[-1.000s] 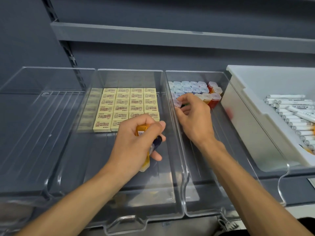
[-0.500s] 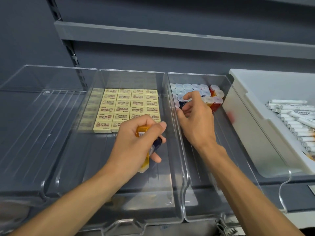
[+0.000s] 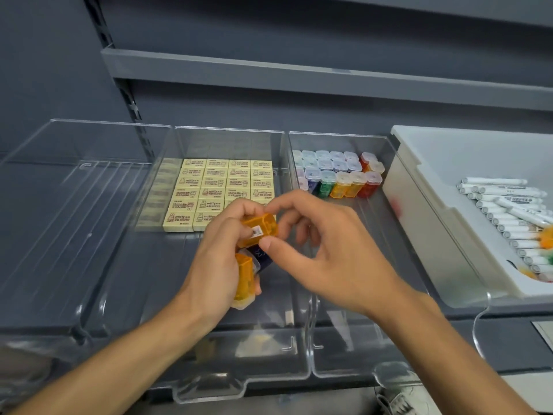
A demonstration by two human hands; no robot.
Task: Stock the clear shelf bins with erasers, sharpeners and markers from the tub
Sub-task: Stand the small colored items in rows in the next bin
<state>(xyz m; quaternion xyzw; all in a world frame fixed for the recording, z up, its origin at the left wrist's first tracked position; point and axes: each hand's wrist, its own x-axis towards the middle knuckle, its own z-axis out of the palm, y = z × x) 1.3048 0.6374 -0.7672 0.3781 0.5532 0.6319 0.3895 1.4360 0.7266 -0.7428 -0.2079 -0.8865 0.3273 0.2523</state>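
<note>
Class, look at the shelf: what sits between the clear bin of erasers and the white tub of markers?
In the head view, another clear bin stands there, with rows of coloured sharpeners at its back.

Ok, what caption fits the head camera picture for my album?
Right hand pinches an orange sharpener while left hand grips more sharpeners over the eraser bin.

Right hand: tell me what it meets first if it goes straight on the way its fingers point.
The orange sharpener, which the right hand seems to pinch; just behind it, the left hand gripping it.
</note>
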